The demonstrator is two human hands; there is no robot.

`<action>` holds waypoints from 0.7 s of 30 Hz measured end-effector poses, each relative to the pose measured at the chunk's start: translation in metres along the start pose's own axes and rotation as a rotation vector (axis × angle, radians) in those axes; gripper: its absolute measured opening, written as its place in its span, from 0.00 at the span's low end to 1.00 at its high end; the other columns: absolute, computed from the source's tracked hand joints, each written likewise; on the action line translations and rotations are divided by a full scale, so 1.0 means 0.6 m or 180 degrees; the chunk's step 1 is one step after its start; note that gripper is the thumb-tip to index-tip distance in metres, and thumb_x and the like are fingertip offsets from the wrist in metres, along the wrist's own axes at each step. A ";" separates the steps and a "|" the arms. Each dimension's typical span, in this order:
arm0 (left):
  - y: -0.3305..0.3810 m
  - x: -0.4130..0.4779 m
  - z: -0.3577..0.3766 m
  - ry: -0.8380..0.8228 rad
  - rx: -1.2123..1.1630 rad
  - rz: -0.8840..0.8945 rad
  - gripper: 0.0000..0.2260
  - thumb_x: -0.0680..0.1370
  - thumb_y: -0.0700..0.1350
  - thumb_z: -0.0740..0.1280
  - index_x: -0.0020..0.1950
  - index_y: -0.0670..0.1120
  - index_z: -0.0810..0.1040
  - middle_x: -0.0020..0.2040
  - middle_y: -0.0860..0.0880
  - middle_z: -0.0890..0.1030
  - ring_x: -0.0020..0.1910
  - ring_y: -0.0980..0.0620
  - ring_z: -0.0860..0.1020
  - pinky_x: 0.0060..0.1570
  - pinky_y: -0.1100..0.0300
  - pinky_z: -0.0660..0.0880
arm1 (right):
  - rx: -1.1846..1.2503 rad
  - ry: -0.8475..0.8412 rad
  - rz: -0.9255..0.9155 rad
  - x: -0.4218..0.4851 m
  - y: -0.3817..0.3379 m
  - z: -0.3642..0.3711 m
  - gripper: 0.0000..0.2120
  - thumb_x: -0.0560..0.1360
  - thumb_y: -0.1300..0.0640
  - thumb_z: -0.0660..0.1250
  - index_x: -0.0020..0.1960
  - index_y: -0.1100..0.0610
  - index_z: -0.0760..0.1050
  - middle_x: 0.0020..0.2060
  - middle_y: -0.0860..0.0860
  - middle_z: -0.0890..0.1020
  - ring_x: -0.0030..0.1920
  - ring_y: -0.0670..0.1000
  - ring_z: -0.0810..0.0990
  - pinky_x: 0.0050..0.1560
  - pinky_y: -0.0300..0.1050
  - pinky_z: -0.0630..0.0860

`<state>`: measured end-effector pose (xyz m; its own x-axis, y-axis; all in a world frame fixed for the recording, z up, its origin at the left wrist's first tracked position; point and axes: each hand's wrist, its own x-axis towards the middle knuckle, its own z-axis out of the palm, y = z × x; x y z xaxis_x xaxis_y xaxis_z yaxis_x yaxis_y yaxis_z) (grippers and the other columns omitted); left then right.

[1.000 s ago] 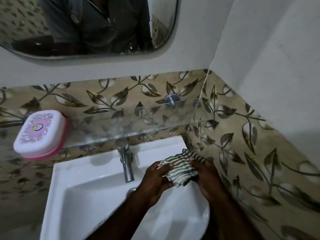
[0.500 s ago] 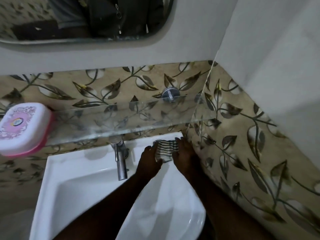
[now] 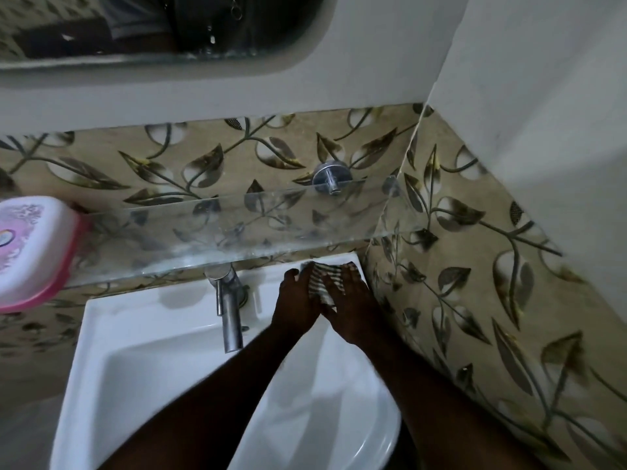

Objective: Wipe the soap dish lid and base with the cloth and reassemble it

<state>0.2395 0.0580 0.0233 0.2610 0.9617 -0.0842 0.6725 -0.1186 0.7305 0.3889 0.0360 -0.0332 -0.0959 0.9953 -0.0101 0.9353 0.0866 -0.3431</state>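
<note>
Both hands meet over the far right corner of the white sink [image 3: 142, 337], pressed around a striped cloth [image 3: 320, 283] that lies bunched on the sink's back ledge, just beside the leaf-patterned tiled wall [image 3: 475, 300] on the right. The left hand [image 3: 298, 300] curls against the cloth's left edge, fingers bent and touching the fabric, while the right hand [image 3: 346, 300] lies flatter over the cloth's right side with its fingers spread across the stripes; each hand has hold of the cloth, and only a narrow strip of it shows between them. Both forearms reach in from the near edge of the view, crossing above the basin. A steel tap [image 3: 229, 310] stands upright on the ledge just left of the left hand, apart from it, its spout pointing down into the basin. Above the tap, a clear glass shelf [image 3: 237, 228] runs along the far wall, fixed by a round metal bracket [image 3: 329, 178] near its right end. The soap dish [image 3: 30, 252] sits at the far left end of that shelf, well apart from the hands, partly cut off by the left edge of the view; its white lid with a pink printed pattern is closed over the pink base. A mirror [image 3: 135, 25] hangs on the far wall above the tiles.
</note>
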 end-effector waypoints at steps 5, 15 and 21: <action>-0.031 0.001 0.018 -0.0650 0.1877 0.0614 0.31 0.77 0.44 0.62 0.78 0.48 0.53 0.79 0.43 0.52 0.77 0.42 0.52 0.68 0.46 0.64 | -0.0395 0.0120 0.0130 -0.002 -0.004 -0.003 0.32 0.75 0.36 0.55 0.72 0.54 0.70 0.73 0.65 0.66 0.74 0.64 0.63 0.70 0.63 0.62; -0.033 -0.001 0.019 -0.1134 0.2303 0.0341 0.38 0.78 0.51 0.64 0.78 0.45 0.43 0.79 0.43 0.40 0.78 0.41 0.43 0.73 0.41 0.53 | -0.0584 0.0056 0.0268 0.008 -0.005 -0.009 0.39 0.74 0.29 0.50 0.72 0.55 0.70 0.70 0.66 0.70 0.70 0.67 0.69 0.66 0.69 0.64; -0.018 -0.034 -0.030 -0.1028 0.1949 0.0325 0.37 0.78 0.48 0.63 0.79 0.43 0.44 0.79 0.42 0.48 0.78 0.44 0.48 0.74 0.46 0.54 | -0.0539 0.0100 0.0174 -0.002 -0.028 -0.008 0.34 0.70 0.36 0.57 0.63 0.59 0.78 0.64 0.67 0.75 0.66 0.66 0.74 0.59 0.71 0.71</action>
